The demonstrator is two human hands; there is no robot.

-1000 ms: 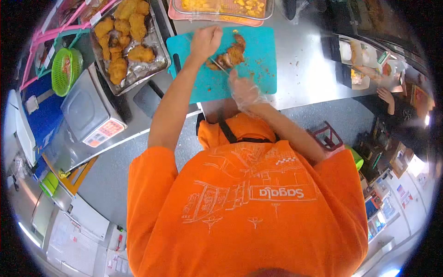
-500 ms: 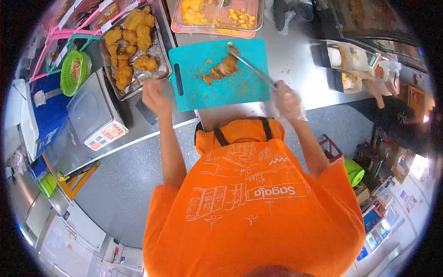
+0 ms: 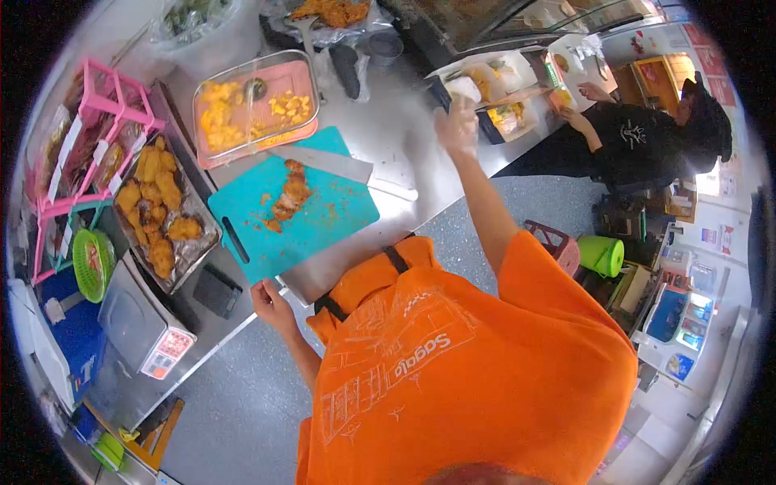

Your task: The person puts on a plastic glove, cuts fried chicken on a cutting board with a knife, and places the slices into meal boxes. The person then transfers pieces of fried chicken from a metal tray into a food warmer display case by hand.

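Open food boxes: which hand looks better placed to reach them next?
Probably the right hand: it is close to the food boxes, while the left hand is down by the cutting board's corner.

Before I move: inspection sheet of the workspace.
Surface: shiny metal counter, wet or dry unclear.
Work items: turquoise rectangular cutting board bearing sliced brown fried meat; broad metal blade over its far edge.
Clutter: brown crumbs on the board; metal tray of golden fried pieces to its left.
Left hand: by the board's near-left corner, grip unclear.
Right hand: blurred, near white food boxes.
Cables: nothing seen.
Surroundings: co-worker in black, right; lime-green bucket.
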